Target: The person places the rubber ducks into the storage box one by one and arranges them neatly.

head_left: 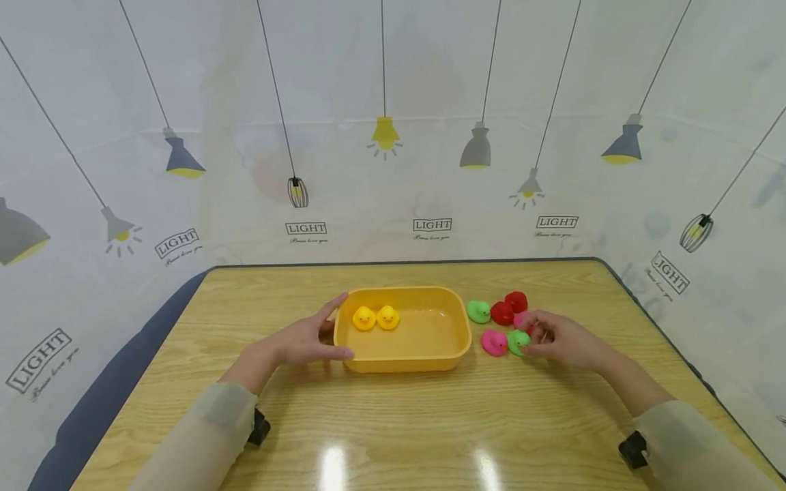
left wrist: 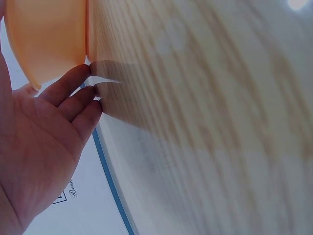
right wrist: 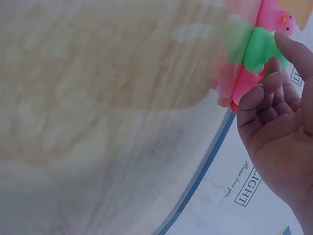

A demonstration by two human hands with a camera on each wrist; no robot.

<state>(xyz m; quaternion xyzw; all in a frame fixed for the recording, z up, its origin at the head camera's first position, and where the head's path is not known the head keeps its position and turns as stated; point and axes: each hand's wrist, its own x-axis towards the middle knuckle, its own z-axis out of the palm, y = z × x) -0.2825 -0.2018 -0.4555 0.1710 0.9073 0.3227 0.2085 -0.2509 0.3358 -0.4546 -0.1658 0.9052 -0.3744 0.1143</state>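
A yellow plastic basin (head_left: 424, 344) sits on the table with two yellow rubber ducks, one (head_left: 364, 318) beside the other (head_left: 387, 318). My left hand (head_left: 301, 339) spans its left end, thumb along the near rim, index finger at the far corner. In the left wrist view, the other fingers (left wrist: 78, 100) extend loosely below the basin wall. To the basin's right, my right hand (head_left: 561, 341) has thumb and fingertips around a green rubber duck (head_left: 518, 342), which stands at table level. Right beside it is a pink duck (head_left: 494, 343); another pink duck (head_left: 522, 320) is partly hidden behind my fingers.
Behind these stand two red ducks, one (head_left: 502, 313) touching the other (head_left: 516, 301). A second green duck (head_left: 479, 311) is close to the basin's right wall. The wooden table (head_left: 393, 423) ends at a lamp-printed backdrop (head_left: 368, 239) at the back and sides.
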